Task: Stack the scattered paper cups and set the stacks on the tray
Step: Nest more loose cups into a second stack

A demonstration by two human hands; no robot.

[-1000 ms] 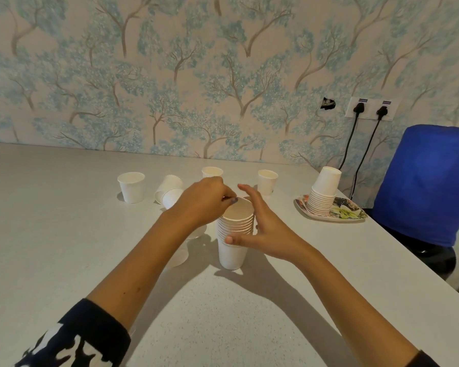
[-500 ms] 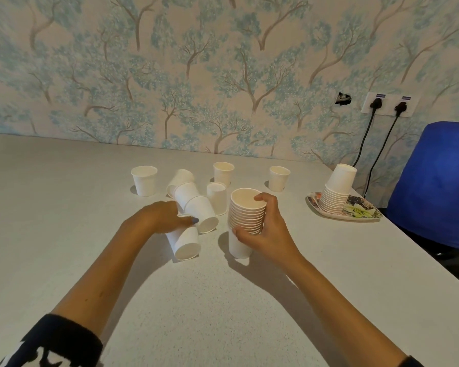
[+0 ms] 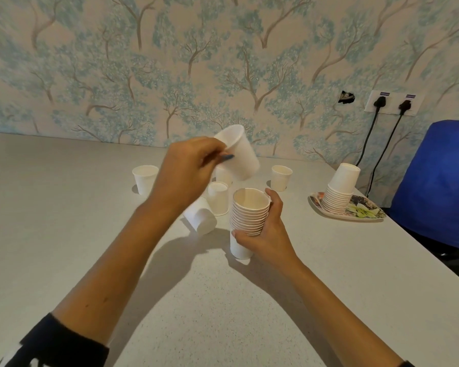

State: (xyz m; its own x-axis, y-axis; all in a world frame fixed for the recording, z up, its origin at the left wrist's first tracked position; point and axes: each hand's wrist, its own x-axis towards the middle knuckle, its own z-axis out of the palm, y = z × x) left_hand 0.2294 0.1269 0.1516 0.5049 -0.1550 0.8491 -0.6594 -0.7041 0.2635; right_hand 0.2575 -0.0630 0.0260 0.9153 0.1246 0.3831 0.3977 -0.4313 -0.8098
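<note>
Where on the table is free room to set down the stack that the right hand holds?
The table is bare left of the left arm, and between the held stack and the tray. Behind the stack, loose cups crowd it.

A tall stack of white paper cups (image 3: pixel 249 218) stands upright on the table. One cup (image 3: pixel 240 154) hangs tilted above it. An upside-down stack (image 3: pixel 339 192) sits on the floral tray (image 3: pixel 366 211).

Two stacks: one (image 3: pixel 249 215) gripped, another (image 3: pixel 339 194) right of it on the one tray (image 3: pixel 368 215). One cup (image 3: pixel 239 152) held above, and five loose cups sit behind the grip, I think.
</note>
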